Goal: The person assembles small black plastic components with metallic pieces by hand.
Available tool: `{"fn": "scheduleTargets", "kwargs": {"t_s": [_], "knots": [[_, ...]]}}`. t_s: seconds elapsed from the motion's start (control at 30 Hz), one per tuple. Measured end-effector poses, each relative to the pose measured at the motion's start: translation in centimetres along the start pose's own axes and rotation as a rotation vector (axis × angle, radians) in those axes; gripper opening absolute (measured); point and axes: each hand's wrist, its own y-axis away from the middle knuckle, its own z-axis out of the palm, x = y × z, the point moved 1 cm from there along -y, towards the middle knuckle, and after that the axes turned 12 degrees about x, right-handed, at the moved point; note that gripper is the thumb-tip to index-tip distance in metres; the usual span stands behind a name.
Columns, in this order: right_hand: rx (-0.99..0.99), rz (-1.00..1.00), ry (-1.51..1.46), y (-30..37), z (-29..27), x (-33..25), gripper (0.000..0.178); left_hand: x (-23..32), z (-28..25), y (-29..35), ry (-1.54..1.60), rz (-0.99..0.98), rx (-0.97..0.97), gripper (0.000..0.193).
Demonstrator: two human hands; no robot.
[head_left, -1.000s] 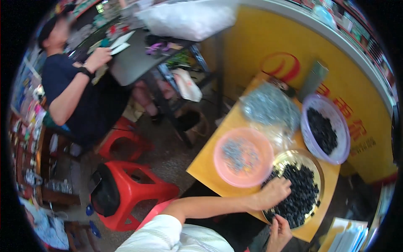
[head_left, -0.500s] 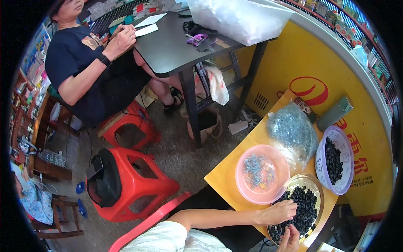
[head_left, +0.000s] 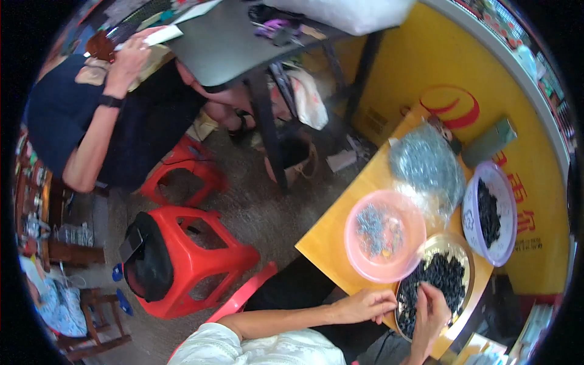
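Note:
A round shiny gold-coloured tray (head_left: 468,258) sits on a yellow wooden table, heaped with small black pieces (head_left: 447,274). My right hand (head_left: 433,311) is over the near part of this heap, its thumb and fingertips pinched together; whatever they hold is too small to make out. Just off the tray's left rim is my left hand (head_left: 364,305), fingers curled in against the thumb, any content hidden. Touching the tray on its far left, a pink plastic bowl (head_left: 356,264) contains tiny pale-blue and orange-yellow bits. A lavender bowl (head_left: 511,210) to the right contains more black pieces.
A clear plastic bag (head_left: 426,161) of bluish contents and a grey-green flask (head_left: 490,143) stand at the table's (head_left: 328,243) far end. Red stools (head_left: 204,261) are on the left. Another person (head_left: 115,121) sits at a dark table (head_left: 225,48), handling white card.
My left hand has drawn back left from the black pieces to the tray's rim. My right hand has moved up over the heap. The whole view has shifted, and the other person leans forward.

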Motion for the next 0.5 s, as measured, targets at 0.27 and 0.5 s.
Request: {"fn": "scheduleTargets", "kwargs": {"t_s": [0.27, 0.5], "knots": [[-0.134, -0.294, 0.069, -5.4, 5.2, -2.0, 0.011, 2.0, -1.9, 0.7, 0.020, -0.099, -0.012, 0.025], [-0.107, -0.355, 0.186, -6.2, 7.5, -0.8, 0.011, 1.5, -1.9, 0.6, -0.024, -0.123, -0.043, 0.027]]}}
